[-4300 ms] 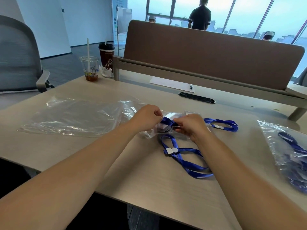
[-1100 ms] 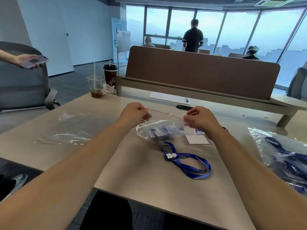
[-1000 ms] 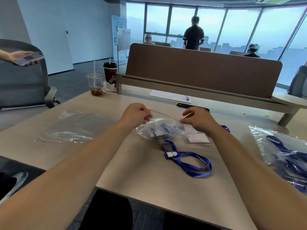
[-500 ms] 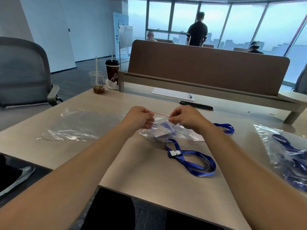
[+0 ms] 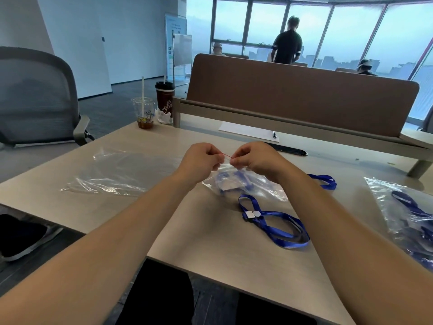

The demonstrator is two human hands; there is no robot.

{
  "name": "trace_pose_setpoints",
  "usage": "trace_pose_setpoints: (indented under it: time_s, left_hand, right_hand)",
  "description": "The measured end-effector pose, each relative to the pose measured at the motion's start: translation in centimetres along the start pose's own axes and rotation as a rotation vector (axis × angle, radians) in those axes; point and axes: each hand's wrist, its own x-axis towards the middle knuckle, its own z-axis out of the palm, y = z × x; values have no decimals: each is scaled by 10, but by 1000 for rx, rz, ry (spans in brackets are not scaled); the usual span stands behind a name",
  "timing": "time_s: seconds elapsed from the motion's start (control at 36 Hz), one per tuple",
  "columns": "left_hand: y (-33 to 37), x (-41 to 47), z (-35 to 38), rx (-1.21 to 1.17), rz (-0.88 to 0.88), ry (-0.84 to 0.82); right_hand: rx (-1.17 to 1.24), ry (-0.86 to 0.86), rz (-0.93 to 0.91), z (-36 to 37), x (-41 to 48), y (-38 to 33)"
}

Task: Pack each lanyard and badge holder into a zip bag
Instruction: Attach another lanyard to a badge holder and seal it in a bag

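Sealing step: left hand (image 5: 201, 158) and right hand (image 5: 255, 158) each pinch thin red zip strip (image 5: 226, 155) of clear plastic zip bag (image 5: 260, 187), fingertips close together. Bag bottom on pale wood table (image 5: 210, 242), blue fabric lanyard (image 5: 236, 178) inside. Press strip flat, run pinch outward to corners, ribbon clear of seal.

The left grip (image 5: 201, 158) and right grip (image 5: 254, 160), close together, pinch a zip bag (image 5: 257, 187) at its red seal (image 5: 226, 155). A blue lanyard (image 5: 239, 177) sits inside the bag. A loose lanyard (image 5: 274, 222) lies just beside it on the surface (image 5: 187, 231).
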Motion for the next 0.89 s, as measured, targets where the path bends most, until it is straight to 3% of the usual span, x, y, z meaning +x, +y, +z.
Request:
trace_pose_setpoints:
  time_s: [0.44, 0.64, 0.89]
  left_hand:
    - [-1, -6, 3, 3, -21, 73]
    - [-4, -9, 5, -81, -89, 143]
    - [6, -9, -1, -152, -216, -69]
  right_hand:
    - [34, 21, 16, 8, 7, -7]
    - [-90, 6, 23, -1, 5, -5]
    - [-188, -4, -5, -6, 0, 4]
